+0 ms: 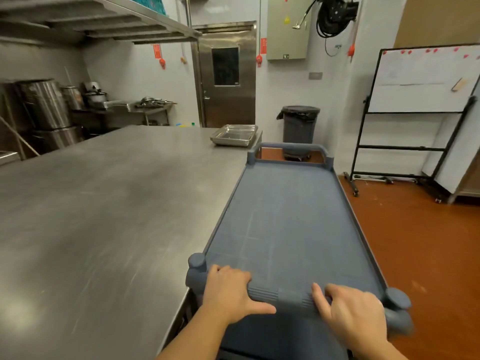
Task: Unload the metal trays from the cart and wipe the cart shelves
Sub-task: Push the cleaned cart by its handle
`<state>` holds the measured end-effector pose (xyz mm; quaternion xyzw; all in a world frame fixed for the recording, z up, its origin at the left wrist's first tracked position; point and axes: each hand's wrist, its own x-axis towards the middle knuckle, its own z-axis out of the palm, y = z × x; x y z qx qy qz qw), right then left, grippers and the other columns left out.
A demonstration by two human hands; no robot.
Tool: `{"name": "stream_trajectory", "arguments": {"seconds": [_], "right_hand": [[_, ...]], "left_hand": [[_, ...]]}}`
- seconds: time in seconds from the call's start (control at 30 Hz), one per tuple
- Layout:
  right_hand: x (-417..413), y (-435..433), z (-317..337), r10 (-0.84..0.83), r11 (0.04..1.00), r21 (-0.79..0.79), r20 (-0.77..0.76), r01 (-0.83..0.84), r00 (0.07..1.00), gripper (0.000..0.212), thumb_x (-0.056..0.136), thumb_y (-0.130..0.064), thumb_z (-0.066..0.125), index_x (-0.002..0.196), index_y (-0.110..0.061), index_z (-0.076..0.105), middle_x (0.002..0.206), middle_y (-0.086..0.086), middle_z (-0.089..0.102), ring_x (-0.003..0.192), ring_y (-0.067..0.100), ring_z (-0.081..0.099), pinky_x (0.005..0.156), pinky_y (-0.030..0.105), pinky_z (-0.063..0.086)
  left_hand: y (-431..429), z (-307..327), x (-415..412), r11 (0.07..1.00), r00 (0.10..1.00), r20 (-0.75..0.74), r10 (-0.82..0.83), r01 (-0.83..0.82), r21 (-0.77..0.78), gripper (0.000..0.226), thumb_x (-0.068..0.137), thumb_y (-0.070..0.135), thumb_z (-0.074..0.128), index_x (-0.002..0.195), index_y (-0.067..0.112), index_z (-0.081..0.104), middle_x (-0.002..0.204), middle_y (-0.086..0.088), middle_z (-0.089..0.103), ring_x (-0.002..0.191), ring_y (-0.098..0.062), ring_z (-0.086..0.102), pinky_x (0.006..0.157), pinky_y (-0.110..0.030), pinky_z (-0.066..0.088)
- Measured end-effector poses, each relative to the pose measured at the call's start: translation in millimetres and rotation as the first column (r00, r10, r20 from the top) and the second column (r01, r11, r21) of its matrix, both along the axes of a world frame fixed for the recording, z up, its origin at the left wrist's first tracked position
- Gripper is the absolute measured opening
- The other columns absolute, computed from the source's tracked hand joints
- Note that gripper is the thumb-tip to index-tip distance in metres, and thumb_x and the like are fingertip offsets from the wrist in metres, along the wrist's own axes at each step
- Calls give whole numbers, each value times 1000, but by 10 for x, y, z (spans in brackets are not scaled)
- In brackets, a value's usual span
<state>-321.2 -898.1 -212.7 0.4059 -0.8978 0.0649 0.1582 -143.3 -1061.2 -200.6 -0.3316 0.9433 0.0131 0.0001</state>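
A grey-blue plastic cart (291, 216) stands lengthwise in front of me, beside the steel table; its top shelf is bare. My left hand (228, 292) grips the near handle bar (281, 294) at its left end, fingers curled over it. At the bar's right end my right hand (350, 310) holds on the same way. A stack of metal trays (233, 135) sits on the far right corner of the steel table (104, 216). The cart's lower shelves are hidden.
A grey bin (300, 124) stands beyond the cart's far handle, by a steel door (226, 74). A whiteboard on a wheeled stand (415, 113) is at the right, on the orange floor. Large pots (44, 105) sit at the back left. An overhead shelf (104, 19) hangs above the table.
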Motion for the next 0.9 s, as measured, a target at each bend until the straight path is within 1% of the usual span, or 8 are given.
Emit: {"name": "stream_trajectory", "arguments": {"seconds": [0.07,0.1,0.17,0.3,0.43,0.57,0.8,0.9], "right_hand": [[-279,-243,-54,33,999,-8,78,-32,996,58,85,-59,31,47,-16,27,49,6,59,52,22,63,51,31,28],[-422,-337,-133,53,997,-53,54,-50,997,56,81,-58,33,45,-18,19,39,7,52,41,25,58,47,28,27],[-713,-541,-169,63,995,-77,6,-62,998,55,78,-58,33,44,-19,14,35,7,48,37,25,55,45,28,28],[-1089,-942,-150,33,999,38,69,-36,997,57,86,-56,41,47,-17,29,50,6,60,53,21,64,51,32,31],[-1322,-1287,-79,14,997,78,76,-20,997,59,91,-63,24,61,-17,41,81,1,69,84,13,66,65,33,30],[-1721,-1531,-17,11,994,103,72,-19,997,58,92,-64,22,63,-18,43,84,0,69,87,13,66,66,33,31],[-2392,-2092,-107,-30,987,157,69,19,997,60,91,-66,22,60,-17,38,84,0,70,85,13,66,66,32,39],[-2699,-2455,-43,-19,993,116,90,8,996,57,92,-65,23,64,-19,41,89,-2,70,91,11,65,70,29,41]], "left_hand": [[-236,19,-247,1000,999,44,-8,8,1,90,52,98,33,98,28,64,93,6,67,91,-19,59,86,-38,33],[-330,19,-376,1000,998,60,-11,11,4,89,52,98,33,95,27,64,90,6,67,89,-20,60,85,-38,34],[-515,20,-649,1000,999,44,2,-2,4,91,51,99,30,97,29,64,92,7,67,89,-19,59,87,-39,35],[-915,67,-1048,1000,999,38,9,-10,15,92,50,99,31,104,32,64,100,9,66,97,-17,56,92,-38,33],[-1269,110,-1356,999,998,70,0,-3,45,89,51,98,34,107,35,63,104,10,65,102,-15,54,94,-38,32],[-1541,118,-1774,999,996,89,-3,-2,50,87,53,98,34,99,30,63,94,7,66,93,-17,58,89,-39,33],[-2122,129,-2423,993,995,95,-18,7,118,78,58,95,36,91,28,59,92,6,65,88,-15,56,96,-43,33],[-2469,183,-2737,988,997,79,-21,9,153,74,59,94,39,85,26,55,87,5,62,82,-15,52,95,-43,34]]}}
